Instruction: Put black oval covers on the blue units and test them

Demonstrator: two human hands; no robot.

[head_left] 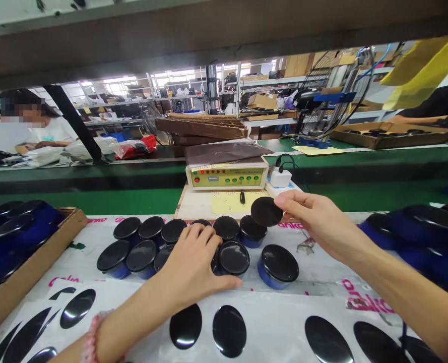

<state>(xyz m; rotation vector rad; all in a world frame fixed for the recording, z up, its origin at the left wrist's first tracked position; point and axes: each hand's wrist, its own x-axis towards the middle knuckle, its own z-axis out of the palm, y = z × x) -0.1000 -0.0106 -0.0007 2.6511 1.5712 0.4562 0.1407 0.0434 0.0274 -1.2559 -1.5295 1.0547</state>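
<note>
I pinch a black disc (267, 211) by its edge in my right hand (303, 205), above the right end of two rows of blue, black-topped round units (234, 258) on the tabletop (307, 290), while my left hand (195, 262) spreads over the rows' near side.

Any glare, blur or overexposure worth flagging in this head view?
Head view: back windows blown out; glare streaks on loose black discs; blue-sided pieces at right edge look soft; held disc in right hand looks dull.
</note>
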